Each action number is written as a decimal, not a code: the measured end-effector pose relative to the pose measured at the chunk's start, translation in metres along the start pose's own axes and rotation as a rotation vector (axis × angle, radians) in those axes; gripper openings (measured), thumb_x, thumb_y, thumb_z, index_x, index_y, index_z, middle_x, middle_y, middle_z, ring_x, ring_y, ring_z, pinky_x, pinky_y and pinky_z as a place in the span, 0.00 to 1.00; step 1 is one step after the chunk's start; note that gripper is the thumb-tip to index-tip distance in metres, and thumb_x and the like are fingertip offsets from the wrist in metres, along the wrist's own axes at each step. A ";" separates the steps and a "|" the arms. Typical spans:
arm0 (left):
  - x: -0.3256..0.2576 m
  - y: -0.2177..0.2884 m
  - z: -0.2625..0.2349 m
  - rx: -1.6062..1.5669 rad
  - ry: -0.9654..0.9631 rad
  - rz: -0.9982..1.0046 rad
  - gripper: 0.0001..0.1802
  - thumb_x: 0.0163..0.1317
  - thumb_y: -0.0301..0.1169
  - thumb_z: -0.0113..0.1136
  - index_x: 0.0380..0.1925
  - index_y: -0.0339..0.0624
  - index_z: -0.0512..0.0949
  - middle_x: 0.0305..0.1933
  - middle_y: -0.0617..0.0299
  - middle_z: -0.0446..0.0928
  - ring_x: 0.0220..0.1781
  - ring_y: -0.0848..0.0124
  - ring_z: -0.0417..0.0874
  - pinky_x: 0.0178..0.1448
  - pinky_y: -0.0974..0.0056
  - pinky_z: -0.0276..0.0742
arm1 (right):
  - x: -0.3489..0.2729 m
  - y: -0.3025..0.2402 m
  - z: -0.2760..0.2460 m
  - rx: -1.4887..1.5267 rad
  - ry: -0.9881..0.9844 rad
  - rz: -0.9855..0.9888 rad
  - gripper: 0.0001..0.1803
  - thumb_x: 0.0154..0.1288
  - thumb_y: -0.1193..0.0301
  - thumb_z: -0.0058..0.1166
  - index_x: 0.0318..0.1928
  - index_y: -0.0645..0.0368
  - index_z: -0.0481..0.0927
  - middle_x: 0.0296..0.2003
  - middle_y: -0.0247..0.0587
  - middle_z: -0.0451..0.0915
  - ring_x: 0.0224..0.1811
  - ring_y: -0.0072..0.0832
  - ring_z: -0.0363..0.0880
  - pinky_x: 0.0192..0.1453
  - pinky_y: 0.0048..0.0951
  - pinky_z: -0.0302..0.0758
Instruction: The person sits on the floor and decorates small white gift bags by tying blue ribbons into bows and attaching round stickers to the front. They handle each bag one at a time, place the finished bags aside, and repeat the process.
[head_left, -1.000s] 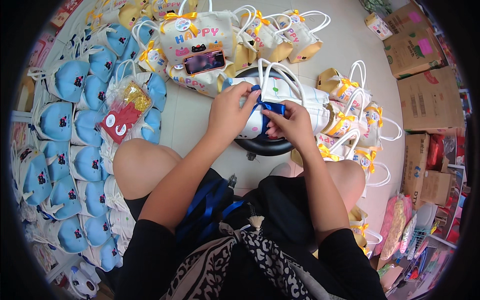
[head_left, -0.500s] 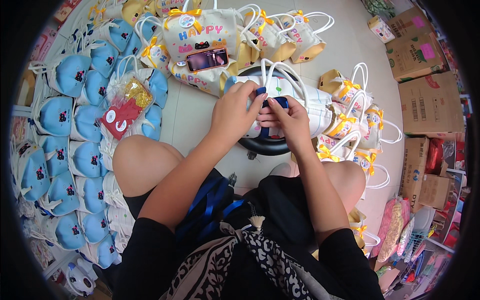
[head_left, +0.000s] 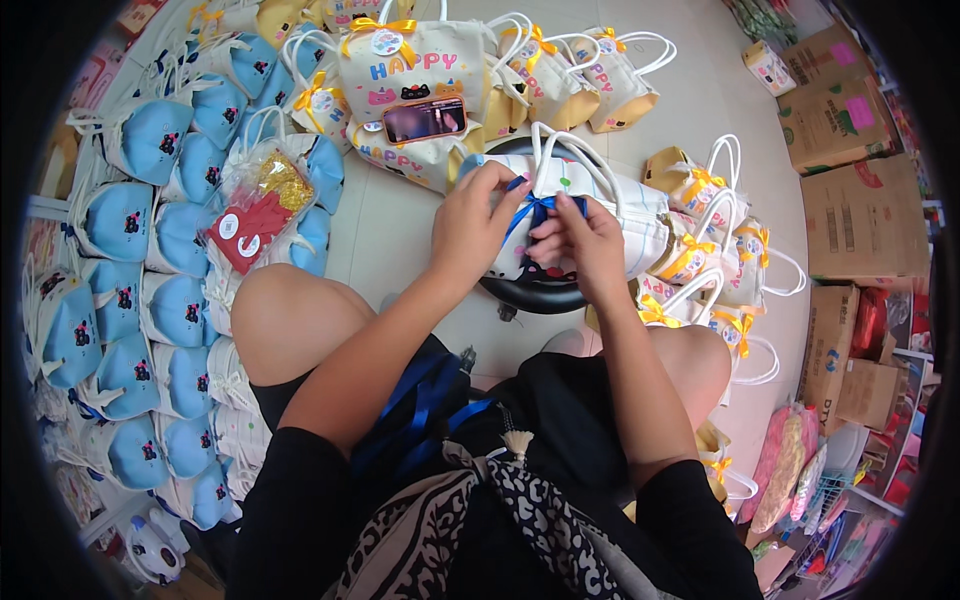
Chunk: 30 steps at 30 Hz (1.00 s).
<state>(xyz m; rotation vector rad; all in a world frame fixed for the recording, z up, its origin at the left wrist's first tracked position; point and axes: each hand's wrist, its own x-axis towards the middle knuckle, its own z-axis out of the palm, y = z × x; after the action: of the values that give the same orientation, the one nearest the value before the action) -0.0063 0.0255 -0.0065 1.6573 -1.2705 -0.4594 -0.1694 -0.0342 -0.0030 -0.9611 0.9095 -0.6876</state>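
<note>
A white tote bag (head_left: 640, 215) with a blue base, coloured dots and white rope handles lies on its side on a round black stool (head_left: 545, 297) in front of my knees. Around its handle a dark blue ribbon (head_left: 540, 207) is tied in a bow. My left hand (head_left: 474, 222) pinches the bow's left loop between thumb and fingers. On the other side my right hand (head_left: 585, 245) grips the right loop with thumb and forefinger, its other fingers curled below. More blue ribbon (head_left: 420, 405) lies across my lap.
Rows of blue-bottomed bags (head_left: 110, 220) stand at the left, one topped by a clear packet of red and gold stuff (head_left: 250, 225). Cream bags with yellow bows (head_left: 410, 60) stand ahead, a phone (head_left: 425, 120) resting on them; more are at the right. Cardboard boxes (head_left: 865, 215) line the right.
The ribbon between my hands has been drawn into a bow with a knot at its middle. My hands have moved slightly apart, each still pinching a loop.
</note>
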 end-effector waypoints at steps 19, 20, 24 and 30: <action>0.006 -0.130 -0.298 0.448 0.200 -0.254 0.15 0.62 0.36 0.68 0.48 0.43 0.83 0.43 0.58 0.85 0.37 0.64 0.84 0.44 0.63 0.80 | -0.014 -0.025 -0.028 -0.479 0.096 -0.440 0.10 0.79 0.67 0.51 0.43 0.63 0.78 0.26 0.36 0.80 0.25 0.21 0.79 0.33 0.20 0.75; -0.008 -0.166 -0.318 0.686 0.242 -0.282 0.16 0.61 0.36 0.69 0.48 0.43 0.84 0.44 0.57 0.86 0.37 0.65 0.85 0.45 0.62 0.80 | -0.015 -0.024 -0.028 -0.500 0.094 -0.453 0.10 0.79 0.68 0.52 0.43 0.63 0.78 0.25 0.36 0.80 0.26 0.21 0.79 0.34 0.20 0.75; -0.057 -0.272 -0.321 0.936 0.133 -0.529 0.24 0.52 0.48 0.75 0.46 0.50 0.84 0.43 0.58 0.86 0.46 0.57 0.86 0.49 0.54 0.77 | -0.020 -0.031 -0.038 -0.535 0.110 -0.477 0.10 0.79 0.69 0.50 0.42 0.64 0.78 0.25 0.37 0.81 0.25 0.21 0.79 0.35 0.20 0.75; -0.055 -0.286 -0.287 1.287 0.094 -0.615 0.33 0.47 0.53 0.78 0.49 0.47 0.81 0.46 0.58 0.84 0.53 0.59 0.81 0.56 0.52 0.68 | -0.040 -0.050 -0.053 -0.622 0.164 -0.475 0.11 0.80 0.69 0.48 0.41 0.64 0.77 0.25 0.37 0.80 0.25 0.21 0.79 0.35 0.21 0.76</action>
<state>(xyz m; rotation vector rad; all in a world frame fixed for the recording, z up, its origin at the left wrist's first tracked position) 0.3409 0.2044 -0.1295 3.1288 -0.9607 0.1933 -0.2398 -0.0429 0.0403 -1.7295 1.0766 -0.9136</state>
